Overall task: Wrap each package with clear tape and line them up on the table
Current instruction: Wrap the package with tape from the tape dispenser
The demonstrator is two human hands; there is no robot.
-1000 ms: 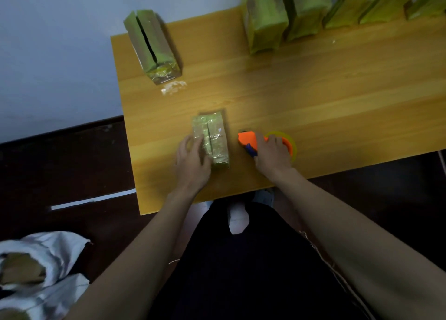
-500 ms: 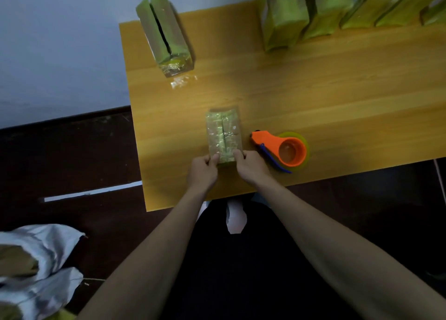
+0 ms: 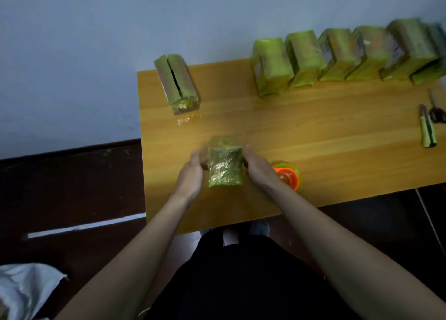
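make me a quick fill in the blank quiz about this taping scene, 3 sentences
1. The package is held between ____ hands.
2. The orange tape dispenser lies just beside the ____ hand.
3. The lone package with a dark slit along its top stands near the table's far ____ corner.

Missing words: both; right; left

Open tabletop [image 3: 313,131] is left mid-table, bounded by the package row [image 3: 337,56], tape dispenser [image 3: 288,176], and knife [image 3: 428,132].
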